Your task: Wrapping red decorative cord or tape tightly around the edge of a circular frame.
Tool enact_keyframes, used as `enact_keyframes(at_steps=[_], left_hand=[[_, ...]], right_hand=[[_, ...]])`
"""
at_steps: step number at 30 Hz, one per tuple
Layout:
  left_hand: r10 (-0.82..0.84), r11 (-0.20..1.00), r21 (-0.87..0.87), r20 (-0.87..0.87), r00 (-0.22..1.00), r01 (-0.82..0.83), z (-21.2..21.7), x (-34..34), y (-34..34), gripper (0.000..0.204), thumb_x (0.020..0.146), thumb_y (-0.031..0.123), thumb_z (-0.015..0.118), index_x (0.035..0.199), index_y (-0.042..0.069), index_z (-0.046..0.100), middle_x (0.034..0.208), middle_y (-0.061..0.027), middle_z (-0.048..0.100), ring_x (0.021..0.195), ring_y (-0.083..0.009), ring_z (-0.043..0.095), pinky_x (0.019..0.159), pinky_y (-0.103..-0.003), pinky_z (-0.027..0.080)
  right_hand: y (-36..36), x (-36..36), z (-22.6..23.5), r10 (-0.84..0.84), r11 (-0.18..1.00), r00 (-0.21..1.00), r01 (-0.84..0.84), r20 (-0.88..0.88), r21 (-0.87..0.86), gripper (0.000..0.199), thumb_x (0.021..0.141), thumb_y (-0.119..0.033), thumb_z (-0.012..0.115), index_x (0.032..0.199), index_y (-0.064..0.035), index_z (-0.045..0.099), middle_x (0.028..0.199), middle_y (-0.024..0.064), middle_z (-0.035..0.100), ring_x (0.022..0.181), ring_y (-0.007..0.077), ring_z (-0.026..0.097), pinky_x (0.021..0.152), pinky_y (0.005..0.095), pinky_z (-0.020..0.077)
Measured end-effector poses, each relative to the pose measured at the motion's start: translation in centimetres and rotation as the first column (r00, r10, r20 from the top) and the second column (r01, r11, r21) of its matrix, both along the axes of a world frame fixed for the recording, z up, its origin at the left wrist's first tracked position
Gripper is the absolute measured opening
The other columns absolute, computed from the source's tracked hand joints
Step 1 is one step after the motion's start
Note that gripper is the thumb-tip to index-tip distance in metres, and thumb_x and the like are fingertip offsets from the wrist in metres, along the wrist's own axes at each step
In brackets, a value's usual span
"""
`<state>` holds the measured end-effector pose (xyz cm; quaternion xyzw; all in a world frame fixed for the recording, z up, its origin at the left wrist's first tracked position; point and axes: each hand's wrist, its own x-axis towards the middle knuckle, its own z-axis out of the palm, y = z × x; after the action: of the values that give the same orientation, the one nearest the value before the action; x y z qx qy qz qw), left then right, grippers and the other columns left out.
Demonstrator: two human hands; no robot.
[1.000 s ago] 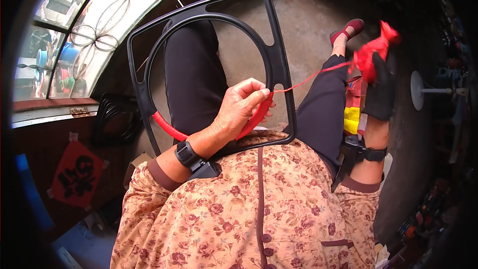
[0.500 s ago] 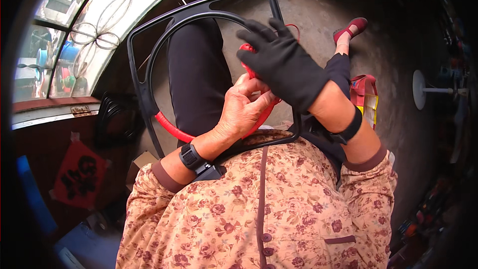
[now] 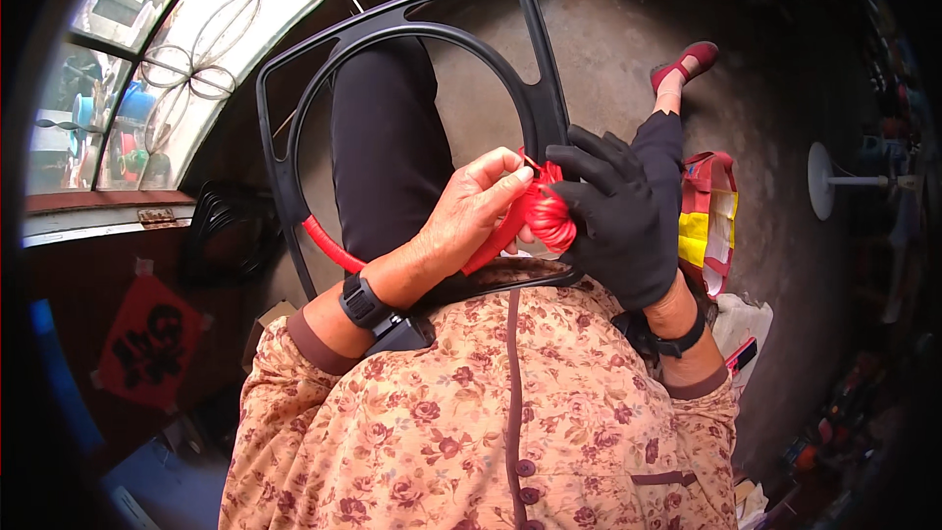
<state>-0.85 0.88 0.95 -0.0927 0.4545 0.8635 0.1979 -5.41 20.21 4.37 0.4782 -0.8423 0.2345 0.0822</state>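
A black frame (image 3: 537, 110), a ring set inside a squarish outer rim, leans across my lap. Glossy red strip is wound round the lower part of its ring, showing as a red wrapped stretch (image 3: 332, 245) at the left. My left hand (image 3: 466, 216), bare, pinches thumb and finger together on the red strip at the ring's right side; its other fingers are partly hidden. Just right of it, my right hand (image 3: 620, 221) in a black glove grips a looped bundle of red strip (image 3: 549, 220). Its fingertips are partly hidden behind the bundle.
My trousered leg (image 3: 388, 137) shows through the frame. A red and yellow bag (image 3: 708, 221) stands at the right on the concrete floor (image 3: 599, 39), with a white sack (image 3: 738, 329) near it. A white round-based stand (image 3: 822, 180) is farther right; a barred window (image 3: 186, 69) is upper left.
My right hand has come down and right from above the ring to beside my left hand, bringing the red bundle into sight. My left fingertips now pinch at the strip, slightly higher.
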Motion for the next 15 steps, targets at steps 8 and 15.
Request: enact_keyframes(at_steps=[8, 15], left_hand=[[0.004, 0.999, -0.032, 0.150, 0.989, 0.001, -1.8, 0.1, -0.3, 0.015, 0.096, 0.022, 0.057, 0.099, 0.008, 0.056, 0.085, -0.0064, 0.065, 0.063, -0.0119, 0.065, 0.049, -0.023, 0.054], [0.048, 0.996, 0.060, 0.175, 0.983, -0.059, -1.6, 0.0, 0.4, 0.015, 0.095, 0.021, 0.057, 0.101, 0.007, 0.055, 0.084, -0.0126, 0.066, 0.061, -0.0170, 0.066, 0.050, -0.026, 0.056]], right_hand=[[9.0, 0.1, -1.6, 0.858, 0.135, 0.287, 0.675, 0.427, -0.725, 0.049, 0.096, -0.035, 0.051, 0.132, -0.0025, 0.045, 0.127, 0.0176, 0.055, 0.109, 0.0328, 0.058, 0.097, 0.0457, 0.0451], [14.0, -5.1, -4.3, 0.663, 0.012, 0.431, 0.812, 0.612, -0.584, 0.044, 0.096, -0.037, 0.051, 0.127, -0.0050, 0.049, 0.123, 0.0131, 0.056, 0.108, 0.0299, 0.058, 0.097, 0.0446, 0.0447]])
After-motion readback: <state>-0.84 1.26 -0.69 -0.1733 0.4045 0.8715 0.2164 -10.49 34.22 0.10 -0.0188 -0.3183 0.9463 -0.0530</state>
